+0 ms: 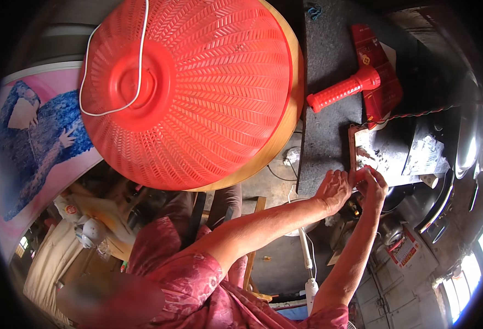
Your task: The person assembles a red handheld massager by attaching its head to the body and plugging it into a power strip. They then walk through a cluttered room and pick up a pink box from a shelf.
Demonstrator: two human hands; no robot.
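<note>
My left hand is closed at the near right edge of a dark grey tabletop, its fingers curled; I cannot make out what is in them. Right beside it, my right hand pinches a small red piece, mostly hidden by the fingers. A narrow reddish-brown strip runs away from the hands, and whether it joins the red piece cannot be told. Next to the strip lies a bright white surface with small dark bits on it. Thin twisted red and dark wires lead off to the right.
A red flashlight lies across a dark red flat package on the grey tabletop. To the left, a large red woven-pattern plastic cover with a white cord sits on a round wooden table. Metal pots stand at lower right.
</note>
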